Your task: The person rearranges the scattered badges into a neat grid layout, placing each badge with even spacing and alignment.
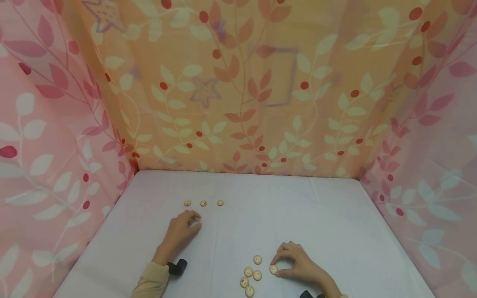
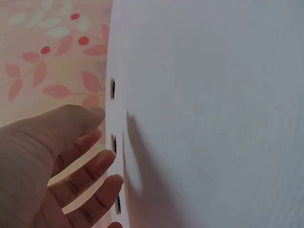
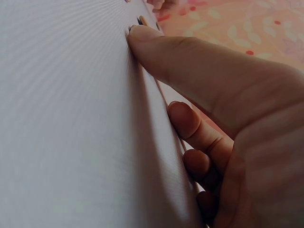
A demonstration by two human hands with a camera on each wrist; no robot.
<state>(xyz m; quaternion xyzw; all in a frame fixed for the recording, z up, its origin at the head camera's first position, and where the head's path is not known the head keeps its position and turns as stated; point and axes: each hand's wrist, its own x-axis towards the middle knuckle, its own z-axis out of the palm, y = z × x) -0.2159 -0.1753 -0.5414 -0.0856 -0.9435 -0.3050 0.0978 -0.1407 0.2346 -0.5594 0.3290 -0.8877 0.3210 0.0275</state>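
Three small round wooden pieces lie in a row at the back left, the middle one (image 1: 203, 203) between the left piece (image 1: 187, 203) and the right piece (image 1: 220, 203). Just in front of them is my left hand (image 1: 181, 227), holding nothing, its fingers loosely bent. The left wrist view shows that hand (image 2: 61, 166) beside the row, with one piece (image 2: 112, 89) past the thumb. At the front right my right hand (image 1: 298, 263) pinches a round piece (image 1: 273, 269) between thumb and finger, at the tabletop. In the right wrist view the thumb of the right hand (image 3: 213, 104) hides most of the grip.
Several more round pieces, one (image 1: 257, 260) slightly apart and others such as this piece (image 1: 249, 291) close together, lie left of my right hand. The white table (image 1: 238, 231) is bordered by a patterned orange curtain (image 1: 238, 124) behind and pink curtains at both sides.
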